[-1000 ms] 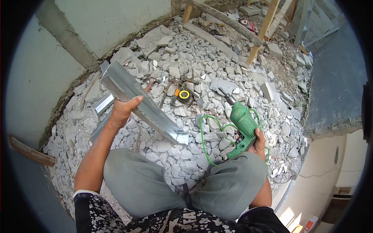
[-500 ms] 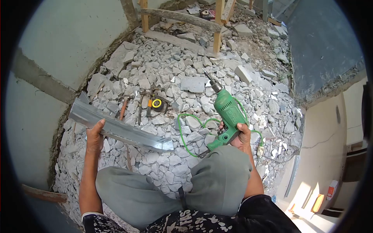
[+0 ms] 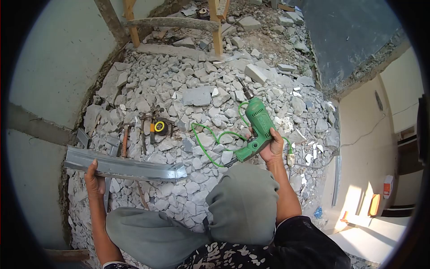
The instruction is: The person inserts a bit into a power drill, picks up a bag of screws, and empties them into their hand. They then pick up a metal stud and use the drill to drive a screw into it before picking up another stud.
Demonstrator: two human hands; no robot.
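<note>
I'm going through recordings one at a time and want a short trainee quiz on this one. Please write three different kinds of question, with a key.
1. Multiple choice. Which tool is in the right hand?
a) a saw
b) a green drill
c) a trowel

2. True or false: the left hand holds nothing.

3. Fill in the word: in the picture, the tape measure lies to the ____ of the green drill.

Key
1. b
2. False; it grips a metal channel.
3. left
</note>
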